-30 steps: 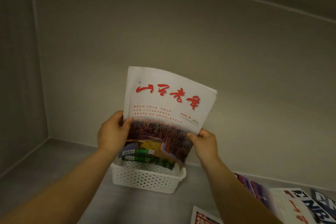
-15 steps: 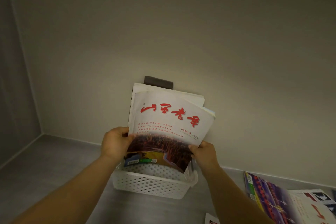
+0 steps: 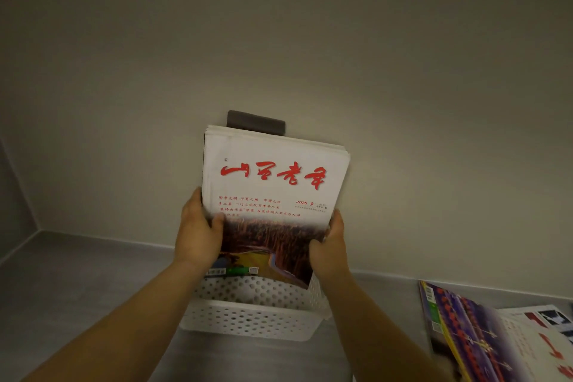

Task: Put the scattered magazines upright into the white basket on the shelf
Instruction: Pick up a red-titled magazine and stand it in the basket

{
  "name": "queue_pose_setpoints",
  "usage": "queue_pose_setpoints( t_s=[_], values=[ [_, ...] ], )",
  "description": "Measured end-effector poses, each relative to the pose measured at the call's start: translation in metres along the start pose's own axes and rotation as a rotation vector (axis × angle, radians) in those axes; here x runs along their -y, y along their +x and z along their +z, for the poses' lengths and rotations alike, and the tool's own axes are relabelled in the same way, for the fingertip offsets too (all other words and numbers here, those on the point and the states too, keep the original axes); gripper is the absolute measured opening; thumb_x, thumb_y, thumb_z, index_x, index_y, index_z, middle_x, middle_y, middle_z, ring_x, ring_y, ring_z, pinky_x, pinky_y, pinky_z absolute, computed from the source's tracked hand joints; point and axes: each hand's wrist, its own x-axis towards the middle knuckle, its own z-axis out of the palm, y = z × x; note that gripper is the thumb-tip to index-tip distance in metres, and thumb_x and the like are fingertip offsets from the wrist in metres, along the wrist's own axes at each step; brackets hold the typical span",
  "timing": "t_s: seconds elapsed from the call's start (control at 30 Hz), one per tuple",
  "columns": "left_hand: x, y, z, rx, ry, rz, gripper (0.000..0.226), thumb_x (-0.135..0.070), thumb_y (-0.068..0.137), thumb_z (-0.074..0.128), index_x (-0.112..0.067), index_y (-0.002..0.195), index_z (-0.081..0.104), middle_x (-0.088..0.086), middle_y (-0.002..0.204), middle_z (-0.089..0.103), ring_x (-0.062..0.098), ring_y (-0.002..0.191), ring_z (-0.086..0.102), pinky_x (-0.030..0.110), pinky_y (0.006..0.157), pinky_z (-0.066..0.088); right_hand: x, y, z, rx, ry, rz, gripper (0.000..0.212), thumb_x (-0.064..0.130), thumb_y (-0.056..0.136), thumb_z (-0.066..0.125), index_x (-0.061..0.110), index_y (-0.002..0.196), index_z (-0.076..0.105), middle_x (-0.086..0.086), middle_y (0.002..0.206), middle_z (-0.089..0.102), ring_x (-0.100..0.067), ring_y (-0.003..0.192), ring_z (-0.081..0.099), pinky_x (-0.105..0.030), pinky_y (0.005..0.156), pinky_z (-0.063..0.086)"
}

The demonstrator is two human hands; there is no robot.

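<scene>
I see the left hand (image 3: 198, 234) and the right hand (image 3: 330, 246) each with its grip pinching a side edge of the white magazine with red brush title (image 3: 273, 183). It stands upright, its bottom edge down inside the white perforated basket (image 3: 254, 318) on the grey shelf (image 3: 77, 282), with other magazines' pages showing just behind it. A dark plate (image 3: 255, 122) on the back wall peeks above. At my right, two more magazines (image 3: 483, 341) lie flat on the shelf, overlapping.
</scene>
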Motion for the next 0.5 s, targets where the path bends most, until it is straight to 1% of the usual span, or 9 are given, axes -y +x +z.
queue_pose_setpoints(
  t_s=[0.1,0.23,0.33,0.4,0.43,0.5],
  values=[
    [-0.003,0.002,0.004,0.048,-0.062,-0.008,0.044,-0.002,0.088,0.044,-0.015,0.128,0.032,0.014,0.132,0.047,0.031,0.123,0.043,0.049,0.098,0.041,0.003,0.008,0.006,0.046,-0.046,0.032,0.068,-0.018,0.083,0.037,0.014,0.139,0.017,-0.015,0.136,0.041,-0.029,0.127,0.039,-0.047,0.106,0.036],
    [-0.004,0.004,0.002,0.083,-0.035,-0.018,0.042,-0.007,0.09,0.043,-0.015,0.129,0.03,0.014,0.135,0.045,0.033,0.125,0.042,0.05,0.098,0.041,0.0,0.014,0.001,0.109,-0.142,0.034,0.073,-0.014,0.084,0.038,0.016,0.142,0.007,-0.013,0.139,0.037,-0.029,0.129,0.036,-0.051,0.107,0.035],
    [-0.003,0.001,-0.003,0.101,-0.009,-0.015,0.04,-0.01,0.089,0.046,-0.013,0.128,0.033,0.016,0.133,0.047,0.034,0.122,0.045,0.049,0.095,0.043,-0.005,0.01,-0.008,0.12,-0.213,0.009,0.07,-0.014,0.082,0.04,0.014,0.141,0.015,-0.014,0.141,0.037,-0.03,0.131,0.034,-0.05,0.109,0.032],
    [-0.004,-0.006,-0.007,0.097,0.023,-0.016,0.04,-0.012,0.088,0.05,-0.01,0.125,0.037,0.017,0.132,0.049,0.035,0.12,0.046,0.049,0.095,0.043,-0.008,0.006,-0.014,0.093,-0.244,0.013,0.07,-0.012,0.082,0.042,0.011,0.142,0.015,-0.014,0.145,0.032,-0.03,0.134,0.03,-0.045,0.112,0.028],
    [-0.004,-0.01,-0.009,0.091,0.047,-0.026,0.042,-0.013,0.087,0.051,-0.008,0.126,0.037,0.018,0.134,0.048,0.035,0.121,0.046,0.049,0.096,0.042,-0.009,0.005,-0.017,0.081,-0.264,0.02,0.069,-0.009,0.083,0.043,0.01,0.143,0.014,-0.013,0.147,0.03,-0.03,0.135,0.028,-0.043,0.113,0.027],
    [-0.006,-0.018,-0.016,0.06,0.118,-0.07,0.055,-0.017,0.087,0.053,-0.007,0.135,0.028,0.018,0.143,0.037,0.036,0.129,0.038,0.05,0.103,0.034,-0.011,0.0,-0.022,0.066,-0.306,0.027,0.067,-0.004,0.086,0.045,0.009,0.143,0.013,-0.013,0.15,0.026,-0.029,0.137,0.026,-0.04,0.112,0.025]
  ],
)
